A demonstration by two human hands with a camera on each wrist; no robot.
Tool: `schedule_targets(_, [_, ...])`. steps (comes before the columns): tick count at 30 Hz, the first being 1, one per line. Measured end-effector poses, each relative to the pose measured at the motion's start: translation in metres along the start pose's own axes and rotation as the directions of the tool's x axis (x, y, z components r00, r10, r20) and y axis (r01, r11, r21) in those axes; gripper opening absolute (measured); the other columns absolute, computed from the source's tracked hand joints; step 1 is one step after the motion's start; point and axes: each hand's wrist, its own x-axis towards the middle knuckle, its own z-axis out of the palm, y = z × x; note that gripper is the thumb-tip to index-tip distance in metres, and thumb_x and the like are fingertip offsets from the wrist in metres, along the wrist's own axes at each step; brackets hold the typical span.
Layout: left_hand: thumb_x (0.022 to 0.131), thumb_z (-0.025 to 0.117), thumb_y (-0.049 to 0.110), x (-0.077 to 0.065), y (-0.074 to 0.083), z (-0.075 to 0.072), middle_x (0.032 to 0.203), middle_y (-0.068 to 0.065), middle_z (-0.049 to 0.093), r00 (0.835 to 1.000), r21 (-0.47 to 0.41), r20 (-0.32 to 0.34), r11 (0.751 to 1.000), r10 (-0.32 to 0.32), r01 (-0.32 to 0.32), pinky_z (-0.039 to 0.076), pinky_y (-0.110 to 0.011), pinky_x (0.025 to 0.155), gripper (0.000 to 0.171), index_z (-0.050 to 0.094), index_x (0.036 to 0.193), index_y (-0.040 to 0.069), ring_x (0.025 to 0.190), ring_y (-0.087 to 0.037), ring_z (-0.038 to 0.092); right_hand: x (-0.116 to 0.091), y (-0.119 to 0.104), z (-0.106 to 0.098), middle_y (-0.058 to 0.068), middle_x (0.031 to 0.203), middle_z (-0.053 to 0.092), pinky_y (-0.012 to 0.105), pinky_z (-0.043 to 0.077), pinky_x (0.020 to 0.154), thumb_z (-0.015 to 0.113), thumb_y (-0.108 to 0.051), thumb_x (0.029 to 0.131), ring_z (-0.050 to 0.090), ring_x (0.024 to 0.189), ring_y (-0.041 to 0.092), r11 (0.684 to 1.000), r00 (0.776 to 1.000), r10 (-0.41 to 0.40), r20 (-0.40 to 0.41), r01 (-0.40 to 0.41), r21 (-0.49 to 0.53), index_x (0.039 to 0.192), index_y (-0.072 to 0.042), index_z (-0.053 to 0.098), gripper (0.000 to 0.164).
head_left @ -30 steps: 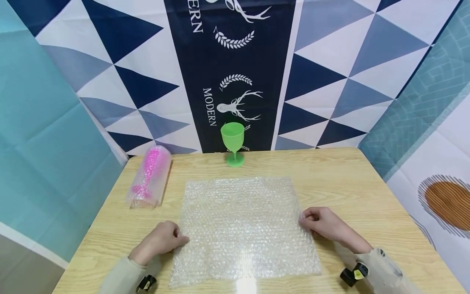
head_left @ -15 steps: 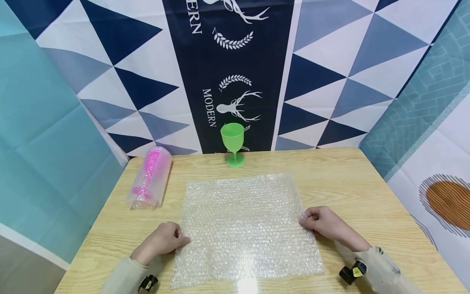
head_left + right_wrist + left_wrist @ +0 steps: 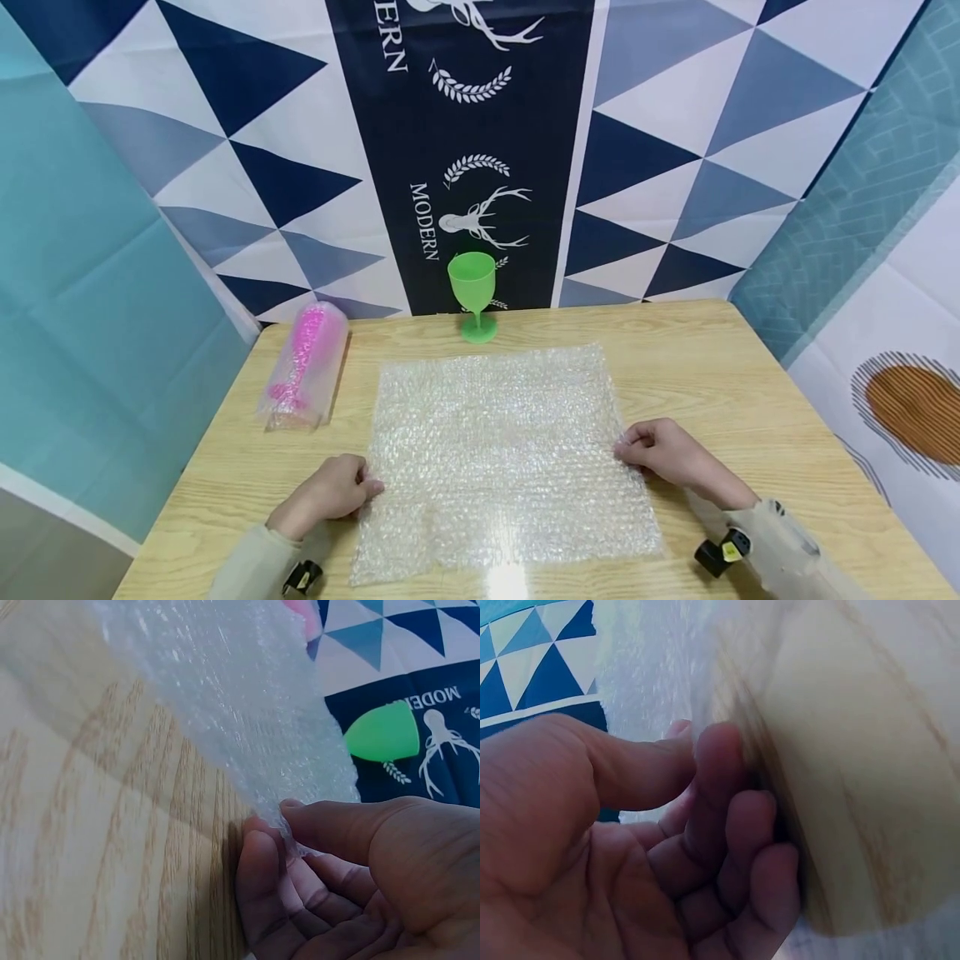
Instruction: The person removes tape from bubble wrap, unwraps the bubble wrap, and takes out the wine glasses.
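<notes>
Over the last second the far edge of the bubble wrap (image 3: 495,433) had shifted toward the back of the counter (image 3: 720,367), most of all at its right corner, though whether it slid or lifted was hard to tell; the hands had hardly stirred. The sheet took up the middle of the counter, in front of the green cup (image 3: 472,283) and to the right of the pink bundle (image 3: 303,367). Handling it well seemed to call for minding the whole sheet first: both sides wanted moving together, at an even pace, since a pull from one side alone would probably have skewed something so light. The left hand (image 3: 326,493) pinched the left edge and the right hand (image 3: 663,452) pinched the right one, roughly across from each other, which looked a sound way to stop the middle bunching. Light, steady tension between them would likely have smoothed it without stretching anything. At the fingertips, a slim hold on the very border appeared enough. As for its looks, the wrap was a broad, roughly four-sided piece, clear but cloudy, with the wood showing faintly through. Its borders ran slightly wavy, and a faint crease marked the near left part. Tiny bubbles covered it, catching the light in small white glints.
</notes>
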Motion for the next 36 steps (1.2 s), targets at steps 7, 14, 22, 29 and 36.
schedule_targets(7, [0.103,0.059,0.01,0.0004,0.0005,-0.0027,0.063,-0.003,0.058,0.997,0.004,0.07,0.999,0.041,-0.042,0.041,-0.023,0.052,0.025,0.052,0.079,0.006,0.056,-0.014,0.053,0.0001,-0.0007,0.0017,0.0,0.07,0.061,0.025,0.046,0.056,0.07,-0.021,0.099,0.053,0.063,0.012,0.999,0.999,0.005,-0.038,-0.006,-0.042,0.092,-0.004,0.071,0.019])
schedule_targets(14, [0.103,0.056,0.016,0.0007,-0.004,-0.0054,0.064,-0.001,0.059,0.99,0.03,0.111,0.995,0.089,-0.093,0.04,-0.024,0.052,0.022,0.054,0.082,0.009,0.056,-0.013,0.049,0.0008,-0.0013,0.0018,0.0,0.069,0.061,0.025,0.045,0.056,0.069,-0.023,0.099,0.053,0.063,0.013,0.999,0.999,0.003,-0.035,-0.005,-0.046,0.091,-0.005,0.071,0.02])
schedule_targets(22, [0.104,0.053,0.014,0.0052,-0.0063,-0.0066,0.065,0.001,0.061,0.972,0.024,0.165,0.984,0.17,-0.176,0.04,-0.023,0.053,0.019,0.056,0.086,0.009,0.057,-0.012,0.05,0.0004,0.002,-0.0051,0.002,0.069,0.062,0.026,0.047,0.056,0.066,-0.023,0.101,0.054,0.062,0.013,0.999,1.0,0.003,-0.001,-0.003,-0.045,0.093,-0.004,0.07,0.022])
schedule_targets(29, [0.105,0.056,0.021,0.0076,-0.0013,-0.0071,0.063,0.0,0.062,0.964,-0.004,0.173,0.979,0.201,-0.203,0.041,-0.023,0.051,0.026,0.062,0.083,0.008,0.053,-0.01,0.049,-0.0019,0.0014,-0.0068,0.001,0.07,0.062,0.026,0.047,0.055,0.068,-0.023,0.1,0.054,0.062,0.013,0.999,1.0,0.013,-0.017,-0.014,-0.04,0.094,-0.003,0.071,0.021])
schedule_targets(36, [0.105,0.056,0.02,0.0089,0.0035,-0.0044,0.061,0.0,0.063,0.96,-0.008,0.177,0.976,0.215,-0.217,0.04,-0.021,0.048,0.026,0.063,0.082,0.008,0.05,-0.008,0.049,-0.0057,-0.001,-0.0064,0.002,0.081,0.067,0.024,0.048,0.061,0.072,-0.024,0.096,0.055,0.073,0.013,0.998,0.999,0.004,-0.051,-0.008,-0.069,0.099,-0.003,0.073,0.021])
